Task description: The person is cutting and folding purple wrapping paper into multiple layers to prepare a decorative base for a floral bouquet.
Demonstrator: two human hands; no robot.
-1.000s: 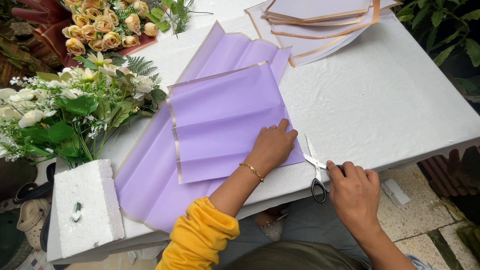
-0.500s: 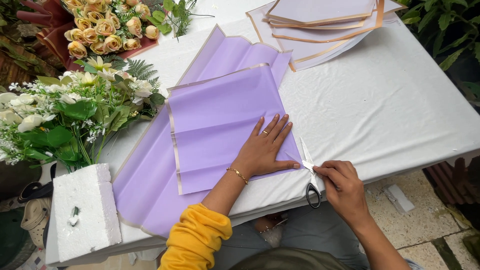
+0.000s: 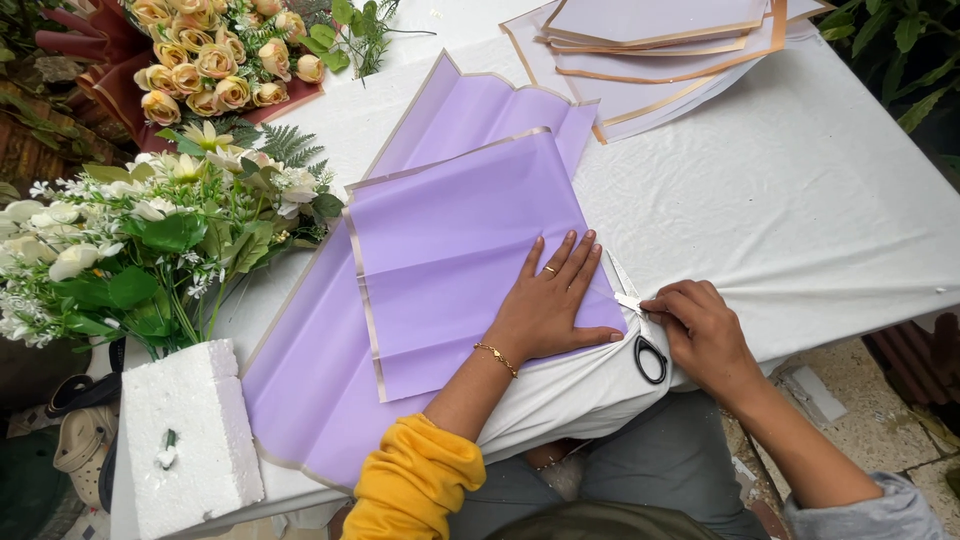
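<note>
White cloth covers the table, which fills most of the view, with paving stones below its near edge and green foliage around it. Lilac wrapping paper with a pale gold border lies folded across the table's middle, and a stack of paler gold-edged sheets sits at the far side. White and yellow flower arrangements stand to the left, beside a white foam block. The left hand lies flat with fingers spread, pressing down the paper's near right corner. Just beside that corner, the right hand is curled around black-handled scissors, whose blades lie along the paper's right edge.
</note>
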